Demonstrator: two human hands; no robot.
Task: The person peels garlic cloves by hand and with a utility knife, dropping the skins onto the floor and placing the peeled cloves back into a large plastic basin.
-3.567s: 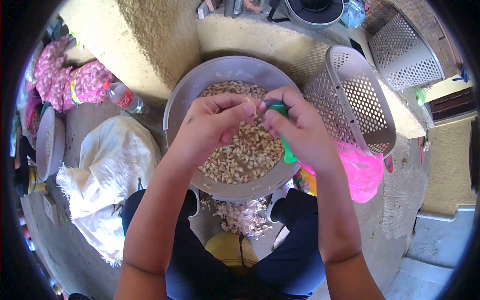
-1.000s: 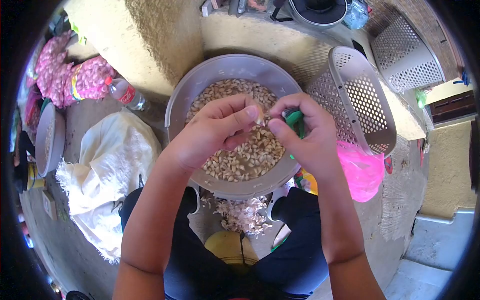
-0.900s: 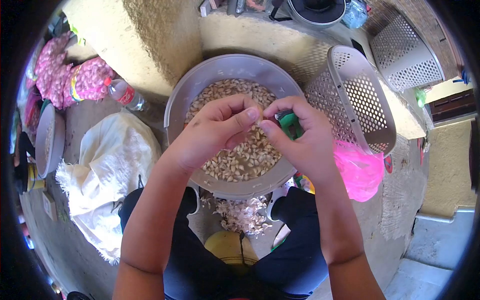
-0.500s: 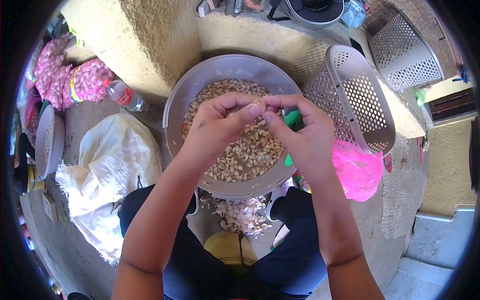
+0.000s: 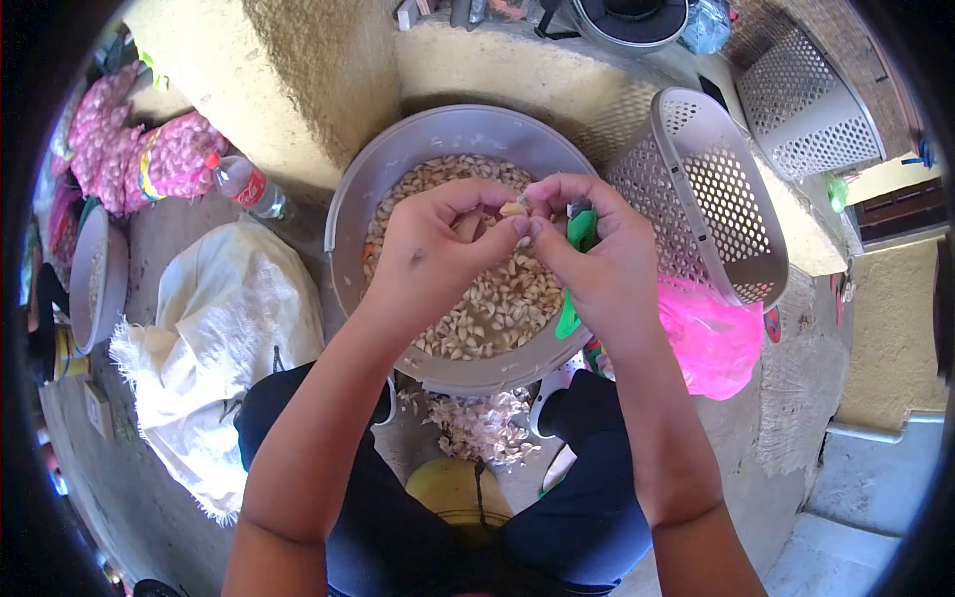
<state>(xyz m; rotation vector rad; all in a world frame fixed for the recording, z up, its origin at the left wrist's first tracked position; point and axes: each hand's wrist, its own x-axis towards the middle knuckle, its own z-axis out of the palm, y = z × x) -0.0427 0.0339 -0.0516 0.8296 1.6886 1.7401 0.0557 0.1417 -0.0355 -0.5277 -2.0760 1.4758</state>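
My left hand (image 5: 438, 234) is closed, pinching a garlic clove (image 5: 513, 209) between thumb and fingers. My right hand (image 5: 602, 244) meets it at the fingertips, thumbs nearly touching, and picks at the clove's tip. A green-handled knife (image 5: 568, 316) is tucked in the right palm, with its blade mostly hidden. Directly below both hands is a large grey basin (image 5: 350, 189), in which many peeled garlic cloves (image 5: 477, 323) lie in cloudy water. Papery garlic skins (image 5: 487, 428) are heaped on the ground between my feet.
A white woven sack (image 5: 224, 308) lies left, near a cola bottle (image 5: 249, 186) and pink net bags of garlic (image 5: 184, 159). Another basin (image 5: 99, 279) stands far left. On the right are a perforated basket (image 5: 731, 209) and a pink plastic bag (image 5: 706, 343). A yellow container (image 5: 458, 493) sits between my legs.
The fingers of both hands have shifted around the clove, and the right hand has turned slightly. More of the green handle shows now.
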